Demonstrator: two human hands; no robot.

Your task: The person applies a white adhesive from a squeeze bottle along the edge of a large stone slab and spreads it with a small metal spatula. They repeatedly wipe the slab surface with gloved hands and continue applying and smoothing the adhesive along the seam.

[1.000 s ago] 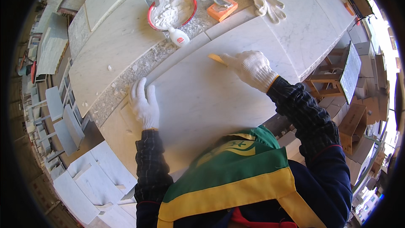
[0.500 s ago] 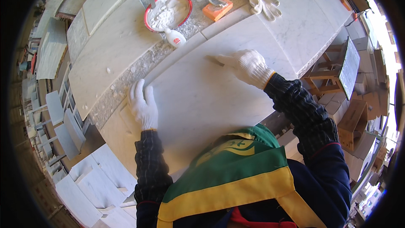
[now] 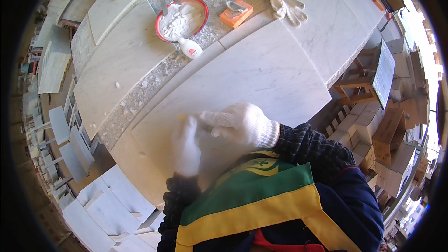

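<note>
Both my hands wear white knitted gloves and meet over the near left part of a pale grey-veined marble slab (image 3: 242, 79). My right hand (image 3: 242, 123) is closed, its fingers bent toward the left glove; whatever sits in them is hidden. My left hand (image 3: 187, 147) is upright beside those fingertips and smeared by motion, so its grip is unclear. A small yellowish spot shows at its fingertips, too blurred to name. Beyond the slab, a white plastic bottle (image 3: 190, 48) lies against a red-rimmed bowl (image 3: 205, 17) of white paste with metal scrapers standing in it.
An orange block (image 3: 236, 17) with a grey piece on top lies behind the slab, next to a pair of empty gloves (image 3: 283, 4). Another marble slab (image 3: 121, 65) lies left. A wooden stand (image 3: 364, 84) and cardboard boxes (image 3: 357, 130) are at right; white panels (image 3: 100, 205) are lower left.
My right hand has come back and left from the slab's middle, where a thin dark piece showed at its fingers. My left hand has left the slab's left edge and moved right to meet it.
</note>
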